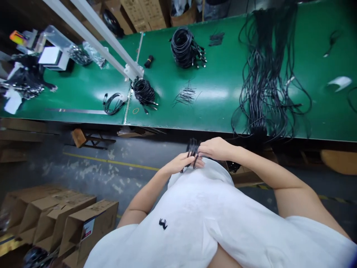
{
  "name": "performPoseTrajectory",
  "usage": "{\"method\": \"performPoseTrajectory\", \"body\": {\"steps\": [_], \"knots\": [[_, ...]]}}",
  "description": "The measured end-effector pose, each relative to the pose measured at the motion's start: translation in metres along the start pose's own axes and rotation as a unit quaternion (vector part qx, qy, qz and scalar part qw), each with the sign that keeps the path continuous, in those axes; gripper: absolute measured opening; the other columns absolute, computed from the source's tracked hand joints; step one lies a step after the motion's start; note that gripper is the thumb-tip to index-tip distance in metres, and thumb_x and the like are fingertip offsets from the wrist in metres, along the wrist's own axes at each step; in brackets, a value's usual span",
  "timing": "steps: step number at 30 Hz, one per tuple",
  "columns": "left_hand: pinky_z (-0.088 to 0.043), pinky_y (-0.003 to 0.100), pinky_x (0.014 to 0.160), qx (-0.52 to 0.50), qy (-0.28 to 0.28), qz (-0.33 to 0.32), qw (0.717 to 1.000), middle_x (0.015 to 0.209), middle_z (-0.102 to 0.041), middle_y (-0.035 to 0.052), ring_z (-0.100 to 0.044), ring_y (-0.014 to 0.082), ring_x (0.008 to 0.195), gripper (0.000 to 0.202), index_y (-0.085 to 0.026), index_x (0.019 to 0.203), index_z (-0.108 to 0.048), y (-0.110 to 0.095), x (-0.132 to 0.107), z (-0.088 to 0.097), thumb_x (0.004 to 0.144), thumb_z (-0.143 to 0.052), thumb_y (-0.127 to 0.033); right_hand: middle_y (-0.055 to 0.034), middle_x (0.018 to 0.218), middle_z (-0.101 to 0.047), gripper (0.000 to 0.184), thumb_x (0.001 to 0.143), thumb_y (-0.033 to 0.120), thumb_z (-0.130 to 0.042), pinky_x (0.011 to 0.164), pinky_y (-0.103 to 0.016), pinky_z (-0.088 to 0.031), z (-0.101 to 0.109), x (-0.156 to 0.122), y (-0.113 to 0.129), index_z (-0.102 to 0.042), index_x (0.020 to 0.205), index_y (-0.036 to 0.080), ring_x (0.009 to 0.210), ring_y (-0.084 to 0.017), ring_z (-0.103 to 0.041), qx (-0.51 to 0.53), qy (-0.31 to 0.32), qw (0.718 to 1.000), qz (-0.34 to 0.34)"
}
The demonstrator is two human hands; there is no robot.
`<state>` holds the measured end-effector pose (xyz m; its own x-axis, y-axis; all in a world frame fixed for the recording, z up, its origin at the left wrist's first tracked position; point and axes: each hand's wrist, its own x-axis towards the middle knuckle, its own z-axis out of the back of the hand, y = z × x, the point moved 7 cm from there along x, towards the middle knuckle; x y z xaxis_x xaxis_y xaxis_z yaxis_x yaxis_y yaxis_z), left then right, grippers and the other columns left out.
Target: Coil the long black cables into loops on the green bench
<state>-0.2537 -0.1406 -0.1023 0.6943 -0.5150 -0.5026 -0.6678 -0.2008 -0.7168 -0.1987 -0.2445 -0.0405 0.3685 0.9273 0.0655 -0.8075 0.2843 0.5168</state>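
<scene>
Close to my body, below the table's front edge, a small coil of black cable (192, 146) is gripped between both hands. My left hand (182, 162) is closed round the lower left of the coil, with the thumb across its loops. From the right, my right hand (212, 149) pinches the coil's right side with its fingertips. On the green table ahead lie a scatter of thin black ties (186, 96), a bundle of coiled cables (144, 92) and a larger stack of coiled cables (182, 47).
A big heap of loose black cables (263, 89) hangs over the front edge of the green table (217, 111). White posts (104, 37) rise at the left. Open cardboard boxes (92, 227) and a wooden stool (79, 137) stand on the floor.
</scene>
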Motion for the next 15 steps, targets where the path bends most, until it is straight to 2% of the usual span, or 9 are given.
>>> {"method": "performPoseTrajectory", "body": {"steps": [3,5,7,9,10,12,13,15], "knots": [[-0.041,0.02,0.05,-0.019,0.061,0.029,0.998,0.055,-0.06,0.0012,-0.051,0.0075,0.045,0.032,-0.008,0.096,-0.069,0.006,-0.011,-0.019,0.083,-0.07,-0.038,-0.003,0.08,-0.067,0.038,0.098,0.045,-0.041,0.061,-0.023,-0.033,0.0,-0.008,-0.042,-0.065,0.086,0.018,0.072,-0.014,-0.058,0.118,-0.004,0.992,-0.036],[-0.031,0.018,0.039,-0.058,0.079,0.019,0.995,0.04,-0.045,-0.0057,-0.035,0.0042,0.033,0.03,-0.009,0.095,-0.071,-0.003,-0.026,-0.018,0.082,-0.07,-0.037,-0.0035,0.083,-0.068,0.042,0.098,0.047,-0.038,0.069,-0.024,-0.039,-0.008,-0.034,-0.09,-0.065,0.083,0.018,0.077,-0.015,-0.06,0.17,-0.026,0.979,-0.108],[-0.025,0.018,0.033,-0.108,0.057,-0.046,0.992,0.034,-0.039,-0.0082,-0.026,0.0041,0.026,0.033,-0.011,0.098,-0.071,-0.023,-0.044,-0.002,0.08,-0.07,-0.038,-0.006,0.088,-0.07,0.044,0.098,0.043,-0.032,0.074,-0.026,-0.041,-0.021,-0.073,-0.142,-0.065,0.081,0.018,0.083,-0.017,-0.062,0.15,-0.054,0.962,-0.22],[-0.024,0.018,0.03,-0.155,-0.029,-0.141,0.977,0.036,-0.044,-0.0076,-0.028,0.0042,0.025,0.036,-0.013,0.106,-0.07,-0.047,-0.06,0.028,0.08,-0.069,-0.037,-0.0084,0.089,-0.071,0.044,0.097,0.038,-0.03,0.073,-0.028,-0.041,-0.037,-0.109,-0.175,-0.066,0.08,0.017,0.083,-0.019,-0.063,0.07,-0.034,0.947,-0.313],[-0.026,0.016,0.031,-0.171,-0.084,-0.177,0.966,0.041,-0.052,-0.0059,-0.035,0.0039,0.028,0.037,-0.014,0.11,-0.069,-0.055,-0.067,0.043,0.079,-0.069,-0.035,-0.0087,0.089,-0.071,0.043,0.096,0.035,-0.031,0.071,-0.028,-0.04,-0.047,-0.121,-0.178,-0.066,0.08,0.018,0.081,-0.019,-0.063,0.033,-0.001,0.944,-0.328],[-0.037,0.013,0.04,-0.175,-0.176,-0.202,0.947,0.066,-0.069,0.0003,-0.054,0.0041,0.043,0.039,-0.015,0.114,-0.066,-0.063,-0.07,0.066,0.078,-0.071,-0.029,-0.008,0.086,-0.072,0.04,0.097,0.034,-0.034,0.066,-0.027,-0.038,-0.064,-0.125,-0.153,-0.067,0.082,0.019,0.076,-0.019,-0.063,-0.012,0.071,0.955,-0.286],[-0.044,0.013,0.047,-0.161,-0.202,-0.194,0.946,0.082,-0.074,0.0043,-0.062,0.006,0.055,0.04,-0.015,0.116,-0.065,-0.062,-0.066,0.072,0.078,-0.072,-0.027,-0.0072,0.083,-0.072,0.039,0.098,0.035,-0.035,0.065,-0.027,-0.037,-0.069,-0.119,-0.127,-0.067,0.083,0.019,0.074,-0.018,-0.063,-0.016,0.095,0.967,-0.234],[-0.053,0.02,0.062,-0.106,-0.219,-0.154,0.958,0.104,-0.074,0.0118,-0.071,0.0142,0.078,0.043,-0.013,0.116,-0.063,-0.053,-0.049,0.072,0.078,-0.074,-0.029,-0.0056,0.079,-0.07,0.04,0.1,0.039,-0.034,0.063,-0.026,-0.035,-0.066,-0.095,-0.064,-0.067,0.087,0.02,0.07,-0.016,-0.061,0.004,0.106,0.989,-0.102]]}}
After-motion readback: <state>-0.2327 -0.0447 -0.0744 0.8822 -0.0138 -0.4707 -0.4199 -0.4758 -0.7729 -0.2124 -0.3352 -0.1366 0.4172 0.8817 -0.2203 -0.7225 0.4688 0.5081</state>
